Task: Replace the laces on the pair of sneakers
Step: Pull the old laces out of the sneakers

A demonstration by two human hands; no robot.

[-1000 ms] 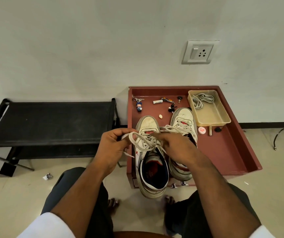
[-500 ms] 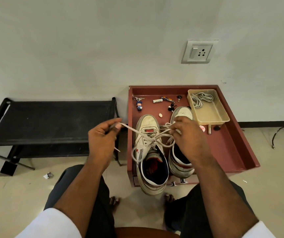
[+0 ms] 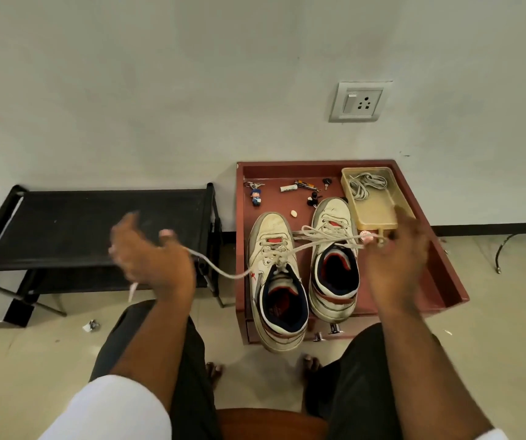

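— Where the lace (image 3: 223, 272) left the near sneaker (image 3: 279, 281) toward nine o'clock, how was it held?
— It was gripped by the blurred left hand (image 3: 152, 252); its fingers were hard to make out.
— And at two o'clock?
— The other end was pinched by the right hand (image 3: 396, 249), which hid the tip. Both sneakers were seen on the red tray (image 3: 445, 281).
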